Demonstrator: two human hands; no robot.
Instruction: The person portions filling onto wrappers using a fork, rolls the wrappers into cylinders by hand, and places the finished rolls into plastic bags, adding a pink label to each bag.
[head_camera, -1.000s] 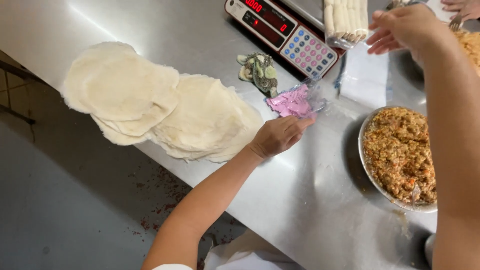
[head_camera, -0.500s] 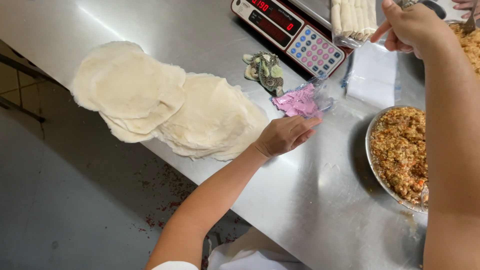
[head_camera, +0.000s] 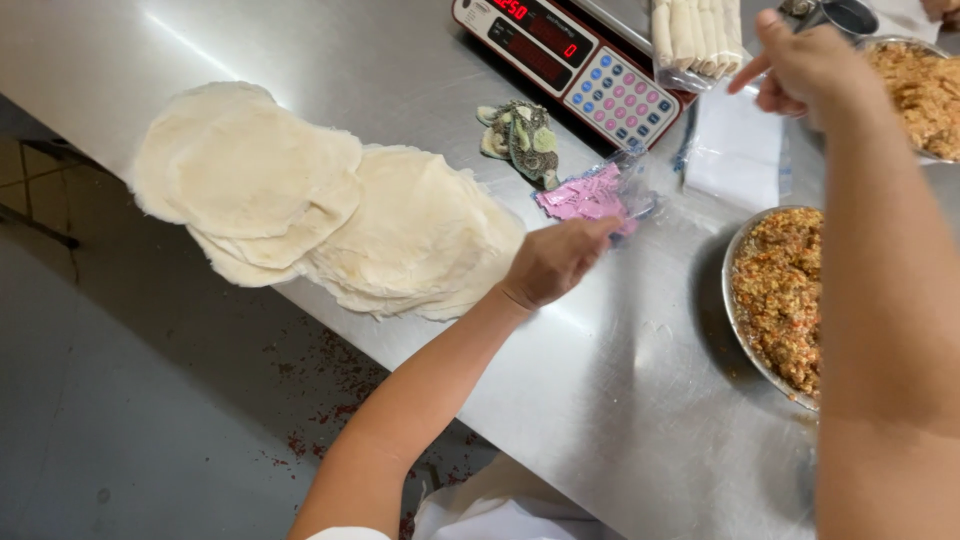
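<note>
My left hand (head_camera: 555, 262) lies low on the steel table (head_camera: 640, 410), fingers stretched out and together. Their tips touch the near edge of a clear plastic bag holding pink sheets (head_camera: 590, 195). Just left of that hand are two overlapping stacks of round pale dough wrappers (head_camera: 300, 205), which reach past the table's edge. My right hand (head_camera: 810, 65) hovers at the upper right beside a bagged row of rolled wrappers (head_camera: 695, 35), its index finger sticking out toward them and its other fingers curled. Its palm is hidden.
A red-and-white electronic scale (head_camera: 590, 65) carries the rolls. A clump of green and white bands (head_camera: 520, 135) lies near it, and a white sheet (head_camera: 735, 150) beside it. A metal bowl (head_camera: 728, 290) of brown minced filling stands at the right, another bowl (head_camera: 920, 85) behind it. Speckled floor lies below left.
My right hand has drifted away from me, toward the rolls, with its index finger now extended. My left hand has stayed by the pink bag while the view shifted slightly.
</note>
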